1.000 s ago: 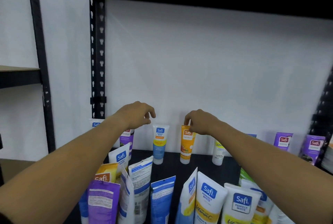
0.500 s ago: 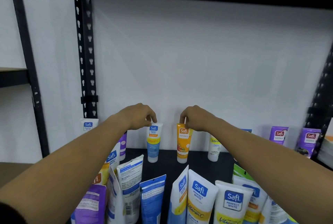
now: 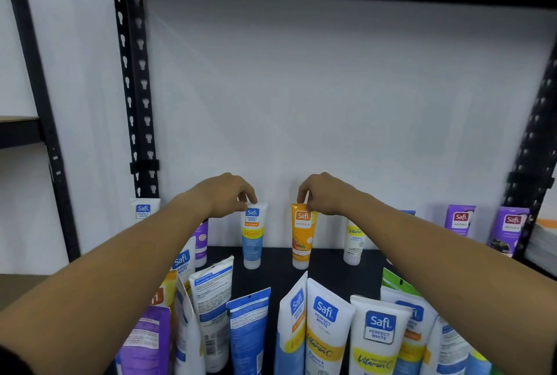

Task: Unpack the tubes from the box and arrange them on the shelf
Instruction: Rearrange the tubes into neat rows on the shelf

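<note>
The left hand (image 3: 224,195) is pinching the crimped top of a blue-and-white tube (image 3: 252,237) with its fingertips, while the right hand (image 3: 324,194) is pinching the top of an orange tube (image 3: 302,236) in the same way. Both tubes are standing cap-down and upright at about 12 o'clock, close to the white back wall (image 3: 331,103) of the shelf (image 3: 325,266), a gap apart from each other.

Outward from the hands, more tubes are already standing along the back row: a white-and-yellow tube (image 3: 354,243) toward 1 o'clock, two purple tubes (image 3: 459,219) toward 2 o'clock, and a white tube (image 3: 143,212) by the black upright (image 3: 135,103) toward 10 o'clock. A front row of larger tubes (image 3: 325,329) is crowding the near edge from 7 to 5 o'clock, some leaning against their neighbours.

Judging by this, the task is looking well advanced: many tubes are on the shelf, and the pair in hand is just being set or straightened. The box is out of view, so how many tubes remain unpacked cannot be told. The leaning front row probably wants tidying.
</note>
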A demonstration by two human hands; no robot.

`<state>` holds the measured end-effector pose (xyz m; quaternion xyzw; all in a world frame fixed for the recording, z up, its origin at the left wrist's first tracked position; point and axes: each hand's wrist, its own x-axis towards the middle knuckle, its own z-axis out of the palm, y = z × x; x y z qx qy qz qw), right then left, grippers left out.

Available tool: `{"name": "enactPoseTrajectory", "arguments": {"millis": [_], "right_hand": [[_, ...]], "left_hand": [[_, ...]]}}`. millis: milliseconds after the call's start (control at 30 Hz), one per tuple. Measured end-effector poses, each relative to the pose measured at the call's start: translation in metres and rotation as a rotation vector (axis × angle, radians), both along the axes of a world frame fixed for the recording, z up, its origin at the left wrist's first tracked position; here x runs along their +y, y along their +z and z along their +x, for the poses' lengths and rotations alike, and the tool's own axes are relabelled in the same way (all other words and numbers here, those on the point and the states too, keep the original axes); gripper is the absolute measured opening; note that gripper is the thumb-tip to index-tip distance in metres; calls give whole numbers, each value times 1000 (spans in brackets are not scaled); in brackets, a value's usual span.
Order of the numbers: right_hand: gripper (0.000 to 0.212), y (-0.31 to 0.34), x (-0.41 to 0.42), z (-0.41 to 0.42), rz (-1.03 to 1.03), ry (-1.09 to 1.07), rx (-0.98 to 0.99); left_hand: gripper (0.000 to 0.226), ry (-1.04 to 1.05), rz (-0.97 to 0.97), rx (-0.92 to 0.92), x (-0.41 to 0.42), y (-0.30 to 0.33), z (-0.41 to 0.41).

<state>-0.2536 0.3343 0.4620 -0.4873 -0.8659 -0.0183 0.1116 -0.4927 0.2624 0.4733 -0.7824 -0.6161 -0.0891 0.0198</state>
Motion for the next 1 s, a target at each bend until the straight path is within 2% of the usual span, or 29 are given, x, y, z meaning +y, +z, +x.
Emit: {"name": "enactPoseTrajectory", "arguments": {"millis": [200, 433, 733, 1000], "right_hand": [[17, 15, 1, 29, 29, -61, 68], [30, 8, 7, 76, -31, -201, -65], [28, 1, 11, 85, -28, -165, -114], [24, 7, 11, 89, -76, -128, -118]], "left_hand": [[28, 31, 21, -4, 4, 1, 4], [28, 32, 8, 9, 14, 1, 18], [21, 82, 27, 127, 20, -7, 25], [20, 89, 54, 145, 20, -9, 25]]}}
